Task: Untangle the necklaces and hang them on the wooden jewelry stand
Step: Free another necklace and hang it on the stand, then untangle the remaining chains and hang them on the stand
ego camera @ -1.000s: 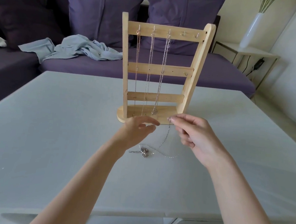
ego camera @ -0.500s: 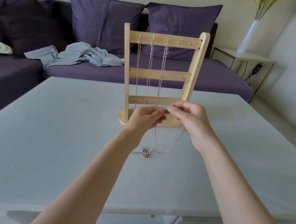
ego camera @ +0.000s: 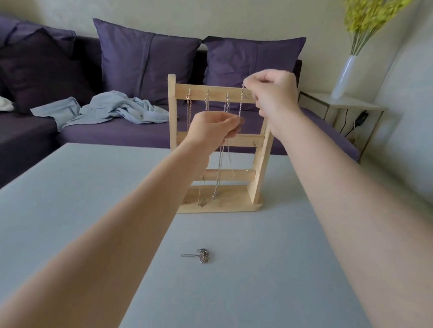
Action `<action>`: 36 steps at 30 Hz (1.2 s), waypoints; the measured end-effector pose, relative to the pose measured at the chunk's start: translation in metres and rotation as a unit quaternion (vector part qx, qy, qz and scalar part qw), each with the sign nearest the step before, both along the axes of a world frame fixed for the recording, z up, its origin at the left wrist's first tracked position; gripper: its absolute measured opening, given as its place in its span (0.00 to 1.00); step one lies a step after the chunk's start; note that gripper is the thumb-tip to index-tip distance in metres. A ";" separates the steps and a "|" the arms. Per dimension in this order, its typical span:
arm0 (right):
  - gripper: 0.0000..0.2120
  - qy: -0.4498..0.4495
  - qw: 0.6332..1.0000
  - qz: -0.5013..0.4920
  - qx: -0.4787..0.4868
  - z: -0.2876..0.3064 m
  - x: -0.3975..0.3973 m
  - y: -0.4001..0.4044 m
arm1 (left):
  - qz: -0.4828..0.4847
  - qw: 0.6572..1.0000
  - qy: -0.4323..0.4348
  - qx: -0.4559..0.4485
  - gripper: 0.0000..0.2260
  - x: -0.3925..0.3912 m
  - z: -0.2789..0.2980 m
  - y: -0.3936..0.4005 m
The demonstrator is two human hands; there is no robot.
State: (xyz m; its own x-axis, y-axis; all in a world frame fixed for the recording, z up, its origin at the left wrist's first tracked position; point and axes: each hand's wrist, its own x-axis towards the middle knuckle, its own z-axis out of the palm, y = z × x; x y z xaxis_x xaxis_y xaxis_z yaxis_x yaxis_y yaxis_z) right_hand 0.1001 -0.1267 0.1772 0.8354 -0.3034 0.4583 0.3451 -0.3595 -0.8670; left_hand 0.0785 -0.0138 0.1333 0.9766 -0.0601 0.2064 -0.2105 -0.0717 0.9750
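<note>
The wooden jewelry stand [ego camera: 259, 172] stands upright on the grey table [ego camera: 79, 205]. Three necklaces hang from hooks on its top bar [ego camera: 215, 94]. A thin silver chain [ego camera: 240, 106] stretches between my hands in front of the stand. My right hand [ego camera: 274, 93] pinches its upper end beside the top bar, near the fourth hook. My left hand [ego camera: 215, 130] grips the chain lower down, with the rest trailing below. A small tangled silver pendant and chain [ego camera: 200, 255] lies on the table in front of the stand.
A purple sofa [ego camera: 135, 130] with cushions runs behind the table, with a crumpled light-blue cloth [ego camera: 111, 110] on its seat. At the right stands a side table [ego camera: 342, 106] with a white vase [ego camera: 344, 78] of yellow stems.
Both hands have risen from the stand's base to its top bar, lifting the chain off the table. The small tangle stays on the table. The camera has tilted up.
</note>
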 end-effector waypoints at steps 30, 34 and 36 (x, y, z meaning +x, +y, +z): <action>0.12 0.017 0.970 -0.049 -0.238 -0.066 -0.026 -0.025 | -0.007 0.981 0.187 -0.046 0.10 -0.015 -0.062 0.028; 0.14 0.141 0.933 0.064 -0.324 -0.118 -0.061 -0.001 | -0.054 0.963 0.216 0.149 0.11 -0.041 -0.098 0.042; 0.11 0.200 0.904 0.105 -0.363 -0.153 -0.078 0.015 | -0.065 0.944 0.169 0.275 0.10 -0.049 -0.118 0.049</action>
